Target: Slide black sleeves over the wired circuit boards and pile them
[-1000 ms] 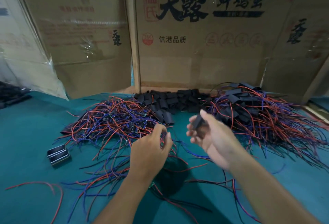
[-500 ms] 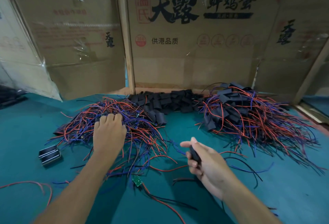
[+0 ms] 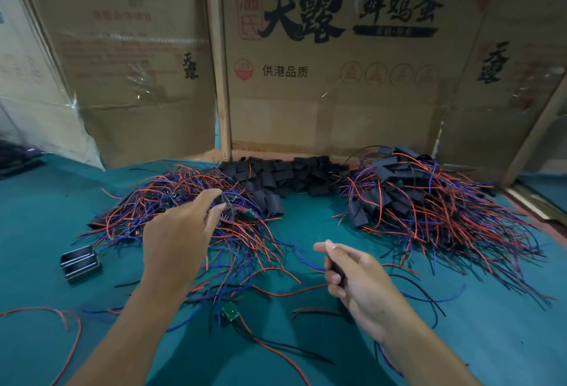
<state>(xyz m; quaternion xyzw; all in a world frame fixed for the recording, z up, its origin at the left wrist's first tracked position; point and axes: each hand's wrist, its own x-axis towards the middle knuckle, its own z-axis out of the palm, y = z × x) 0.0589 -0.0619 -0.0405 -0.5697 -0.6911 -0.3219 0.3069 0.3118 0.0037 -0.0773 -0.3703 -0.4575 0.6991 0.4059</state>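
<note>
The left hand reaches forward over the near edge of the heap of unsleeved wired circuit boards, its fingers loosely extended and spread, the tips down among the red and blue wires; whether they have closed on a board cannot be told. That heap lies straight ahead of the left hand and well to the left of the right, so the left is the nearer one for the pick. The right hand waits above the teal worktop, thumb and curled fingers pinching a black sleeve whose long axis runs roughly away from the person. One loose green circuit board lies on the worktop between the forearms, its wires trailing toward the viewer.

The sleeves look like flattened, matte tubing, soft and short; a stock of empty black sleeves sits against the cardboard boxes at the back, between the two heaps. The finished pile lies to the right, its sleeved boards bristling with thin, springy wires that tangle readily. A small metal part rests at left.
</note>
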